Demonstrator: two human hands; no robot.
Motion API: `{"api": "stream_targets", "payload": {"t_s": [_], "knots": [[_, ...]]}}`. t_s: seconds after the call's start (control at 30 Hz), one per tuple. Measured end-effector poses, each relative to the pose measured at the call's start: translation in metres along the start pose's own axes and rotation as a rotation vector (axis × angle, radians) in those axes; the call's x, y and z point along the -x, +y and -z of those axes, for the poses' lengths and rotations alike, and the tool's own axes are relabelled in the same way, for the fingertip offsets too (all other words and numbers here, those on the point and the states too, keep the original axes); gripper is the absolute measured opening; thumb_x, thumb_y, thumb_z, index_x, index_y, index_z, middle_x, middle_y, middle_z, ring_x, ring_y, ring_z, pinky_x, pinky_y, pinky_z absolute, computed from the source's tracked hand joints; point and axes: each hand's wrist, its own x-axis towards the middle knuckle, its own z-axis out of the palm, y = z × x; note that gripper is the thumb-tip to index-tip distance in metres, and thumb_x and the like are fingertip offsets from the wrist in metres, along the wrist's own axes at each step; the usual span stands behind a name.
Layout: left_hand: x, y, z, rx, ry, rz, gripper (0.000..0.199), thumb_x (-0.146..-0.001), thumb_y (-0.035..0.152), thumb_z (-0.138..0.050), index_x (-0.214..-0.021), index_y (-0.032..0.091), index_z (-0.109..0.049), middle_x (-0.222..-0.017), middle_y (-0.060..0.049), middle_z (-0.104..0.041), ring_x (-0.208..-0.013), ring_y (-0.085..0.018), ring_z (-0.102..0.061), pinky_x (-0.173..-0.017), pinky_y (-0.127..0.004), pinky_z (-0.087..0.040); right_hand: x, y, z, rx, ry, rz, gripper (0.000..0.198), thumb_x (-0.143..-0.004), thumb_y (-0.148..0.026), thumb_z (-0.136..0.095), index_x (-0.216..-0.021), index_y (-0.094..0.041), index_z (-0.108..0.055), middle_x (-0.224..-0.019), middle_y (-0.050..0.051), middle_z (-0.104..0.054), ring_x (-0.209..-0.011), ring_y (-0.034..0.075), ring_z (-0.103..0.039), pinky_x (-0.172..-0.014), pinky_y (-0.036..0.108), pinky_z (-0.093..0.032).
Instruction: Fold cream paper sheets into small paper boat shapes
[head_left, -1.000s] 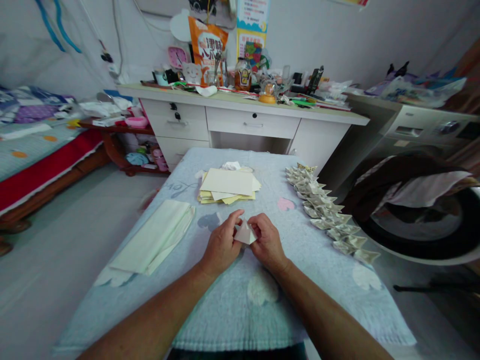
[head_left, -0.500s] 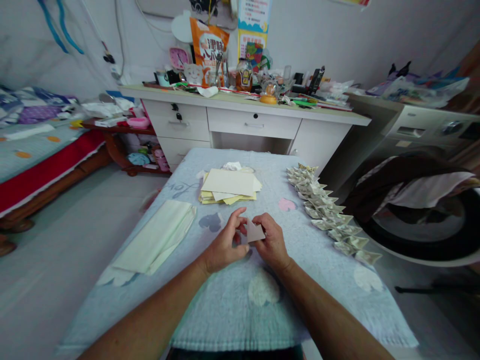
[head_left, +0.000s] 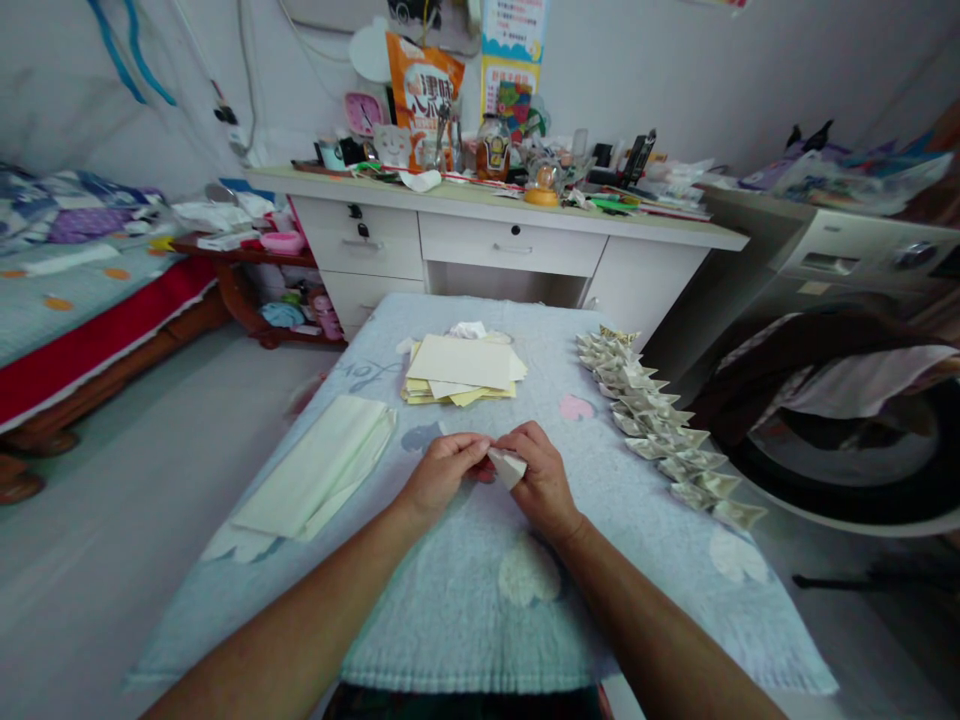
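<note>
above the near half of the cloth-covered counter (head_left: pixel 442 630), a small folded paper piece (head_left: pixel 508 467) is held between two hands. half a second ago its flat face was turned up and the fingers of the left hand (head_left: pixel 448 465) were spread apart beside it; now the piece has been tilted, and the left thumb and fingertips have been brought together at its tip. the left grip is thus closed in a pinch, while the right side of the piece is clasped by the curled grip of the right hand (head_left: pixel 541 478). it seems thereby to be steadied from both sides, a crease probably being shaped. the exact contact is partly hidden by the fingers. beyond the hands a stack of paper sheets (head_left: pixel 461 362) is set; to the left a large folded sheet (head_left: pixel 311 470) is laid; to the right folded paper shapes (head_left: pixel 649 415) are lined up. none of these is touched or appears to hinder the hands.
</note>
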Motion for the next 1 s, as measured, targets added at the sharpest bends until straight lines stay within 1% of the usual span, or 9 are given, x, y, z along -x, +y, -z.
{"api": "stream_targets", "payload": {"t_s": [0.07, 0.17, 0.3, 0.4, 0.53, 0.63, 0.8, 1.0], "knots": [[0.001, 0.001, -0.001, 0.018, -0.014, -0.001, 0.029, -0.073, 0.036, -0.071, -0.084, 0.009, -0.072, -0.078, -0.008, -0.070, -0.070, -0.016, -0.062, -0.066, -0.026, -0.049, -0.002, -0.001, 0.000, -0.014, 0.032, -0.023, 0.014, -0.078, -0.015, -0.057, -0.091, -0.020, -0.059, -0.083, 0.002, -0.052, -0.079, 0.017, -0.052, -0.070, 0.028, -0.041], [0.001, 0.003, -0.001, 0.034, -0.035, -0.018, 0.028, -0.073, 0.034, -0.071, -0.087, 0.010, -0.072, -0.082, -0.009, -0.071, -0.074, -0.017, -0.063, -0.068, -0.026, -0.048, -0.004, -0.002, 0.000, -0.023, 0.050, -0.075, 0.017, -0.074, -0.019, -0.062, -0.090, -0.020, -0.056, -0.082, 0.002, -0.053, -0.077, 0.017, -0.050, -0.069, 0.029, -0.040], [0.003, 0.004, -0.002, 0.089, -0.036, 0.010, 0.027, -0.073, 0.031, -0.072, -0.091, 0.012, -0.069, -0.087, -0.008, -0.072, -0.075, -0.017, -0.065, -0.071, -0.027, -0.049, -0.006, -0.001, -0.001, -0.043, 0.036, -0.149, 0.013, -0.076, -0.022, -0.063, -0.086, -0.020, -0.056, -0.082, 0.002, -0.056, -0.077, 0.017, -0.051, -0.070, 0.029, -0.040], [0.004, 0.004, -0.002, 0.150, -0.034, 0.031, 0.026, -0.071, 0.029, -0.074, -0.091, 0.013, -0.067, -0.086, -0.006, -0.072, -0.073, -0.015, -0.065, -0.070, -0.025, -0.049, -0.006, -0.001, -0.001, -0.064, 0.033, -0.164, 0.011, -0.076, -0.024, -0.065, -0.082, -0.020, -0.056, -0.081, 0.001, -0.056, -0.077, 0.017, -0.051, -0.070, 0.028, -0.040], [0.004, 0.002, -0.003, 0.200, -0.075, 0.057, 0.027, -0.072, 0.031, -0.075, -0.091, 0.012, -0.068, -0.084, -0.006, -0.071, -0.073, -0.014, -0.064, -0.070, -0.024, -0.050, -0.005, -0.001, 0.001, -0.092, 0.045, -0.155, 0.011, -0.076, -0.024, -0.065, -0.081, -0.019, -0.057, -0.080, 0.001, -0.055, -0.076, 0.017, -0.051, -0.070, 0.028, -0.040], [0.003, 0.001, -0.002, 0.194, -0.084, 0.062, 0.027, -0.071, 0.032, -0.076, -0.087, 0.011, -0.070, -0.082, -0.007, -0.071, -0.072, -0.014, -0.064, -0.071, -0.024, -0.050, -0.004, -0.001, 0.000, -0.091, 0.050, -0.163, 0.013, -0.075, -0.026, -0.066, -0.080, -0.020, -0.056, -0.078, 0.000, -0.055, -0.075, 0.016, -0.051, -0.068, 0.028, -0.039], [0.000, -0.004, 0.000, 0.153, -0.052, 0.049, 0.025, -0.070, 0.032, -0.076, -0.085, 0.012, -0.071, -0.078, -0.006, -0.072, -0.071, -0.014, -0.064, -0.070, -0.025, -0.051, -0.004, -0.001, -0.001, -0.111, 0.030, -0.171, 0.015, -0.072, -0.026, -0.069, -0.078, -0.019, -0.056, -0.076, -0.001, -0.054, -0.071, 0.015, -0.050, -0.065, 0.027, -0.039], [0.000, -0.005, 0.001, 0.105, -0.060, 0.022, 0.022, -0.072, 0.030, -0.075, -0.084, 0.013, -0.072, -0.079, -0.005, -0.072, -0.072, -0.014, -0.065, -0.071, -0.025, -0.050, -0.004, -0.003, 0.000, -0.164, 0.036, -0.214, 0.013, -0.073, -0.025, -0.068, -0.078, -0.019, -0.057, -0.075, 0.000, -0.056, -0.069, 0.015, -0.051, -0.063, 0.026, -0.040]]}}
